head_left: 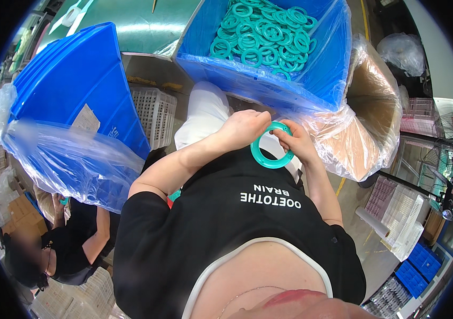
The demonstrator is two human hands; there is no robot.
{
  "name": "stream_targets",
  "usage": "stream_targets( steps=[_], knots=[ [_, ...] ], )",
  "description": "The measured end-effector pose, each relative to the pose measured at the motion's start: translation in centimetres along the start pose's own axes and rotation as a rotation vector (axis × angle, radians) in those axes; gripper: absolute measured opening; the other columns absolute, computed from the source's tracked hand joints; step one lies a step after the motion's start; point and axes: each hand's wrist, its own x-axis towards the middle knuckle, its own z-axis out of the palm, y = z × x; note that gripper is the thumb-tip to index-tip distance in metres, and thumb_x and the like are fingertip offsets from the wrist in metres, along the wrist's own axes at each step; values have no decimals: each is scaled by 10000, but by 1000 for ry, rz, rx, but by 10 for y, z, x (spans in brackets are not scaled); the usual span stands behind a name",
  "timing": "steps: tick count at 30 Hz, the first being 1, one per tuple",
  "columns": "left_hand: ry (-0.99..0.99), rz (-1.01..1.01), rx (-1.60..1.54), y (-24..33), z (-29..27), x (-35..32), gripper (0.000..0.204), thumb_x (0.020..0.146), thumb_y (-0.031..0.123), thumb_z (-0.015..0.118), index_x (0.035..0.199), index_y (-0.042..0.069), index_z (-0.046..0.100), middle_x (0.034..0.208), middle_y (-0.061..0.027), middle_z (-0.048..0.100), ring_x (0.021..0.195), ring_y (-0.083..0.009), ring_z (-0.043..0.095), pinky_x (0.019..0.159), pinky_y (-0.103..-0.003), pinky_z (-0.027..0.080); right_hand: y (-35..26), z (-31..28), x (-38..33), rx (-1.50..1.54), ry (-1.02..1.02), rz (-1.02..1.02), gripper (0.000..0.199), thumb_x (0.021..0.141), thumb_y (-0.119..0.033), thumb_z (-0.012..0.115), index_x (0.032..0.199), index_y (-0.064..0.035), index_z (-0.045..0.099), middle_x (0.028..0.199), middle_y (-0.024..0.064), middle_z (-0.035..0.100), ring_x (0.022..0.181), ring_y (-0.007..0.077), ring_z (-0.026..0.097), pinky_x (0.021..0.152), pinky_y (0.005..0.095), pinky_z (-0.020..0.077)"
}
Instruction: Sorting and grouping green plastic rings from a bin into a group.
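A teal plastic ring [274, 162] with small holes or studs around its rim is held in front of my lap. The fingers of my left hand [246, 127] are closed at the ring's upper left edge, and they partly hide it. On its upper right side, my right hand [298, 141] grips the rim between thumb and bent fingers. Just beyond my hands stands a blue bin [210, 66] lined with clear plastic. Many matching teal rings [266, 37] lie heaped inside it.
To the left is a tilted blue bin [77, 80] with plastic film. A plastic-lined cardboard box [367, 127] stands right of the ring bin. White crates [154, 114] sit between the bins. At far left another person [72, 239] works. A fan [447, 154] stands at right.
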Motion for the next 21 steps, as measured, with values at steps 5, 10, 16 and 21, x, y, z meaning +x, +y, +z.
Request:
stream_targets(
  steps=[5, 10, 16, 21],
  knots=[
    [353, -404, -515, -32, -17, -25, 157, 930, 156, 487, 853, 37, 555, 589, 0, 456, 551, -123, 459, 521, -271, 378, 7, -20, -1, -48, 186, -58, 148, 860, -184, 632, 968, -85, 611, 661, -50, 521, 535, 32, 436, 479, 205, 352],
    [364, -965, -838, -81, -84, -153, 231, 978, 211, 405, 903, 54, 558, 672, 45, 468, 565, -34, 387, 510, -178, 323, 15, -217, -42, 429, 680, -336, 494, 777, -82, 535, 1246, 60, 468, 1013, 66, 580, 943, 168, 569, 806, 283, 479],
    [347, -1491, -597, -133, -11, -387, 200, 901, 180, 483, 907, 10, 589, 785, -72, 605, 619, -141, 559, 456, -302, 415, 63, -373, -26, 1093, 1036, -225, 469, 897, -158, 547, 1296, 42, 403, 1309, 171, 460, 1161, 278, 485, 873, 369, 451],
    [182, -1495, 520, -136, 26, -455, 328, 851, 248, 546, 1094, 37, 608, 1141, -177, 598, 979, -318, 601, 830, -386, 485, 31, -317, 14, 833, 491, -205, 406, 937, -134, 494, 1320, -20, 427, 1263, 83, 511, 1100, 209, 519, 857, 319, 449]
  ],
)
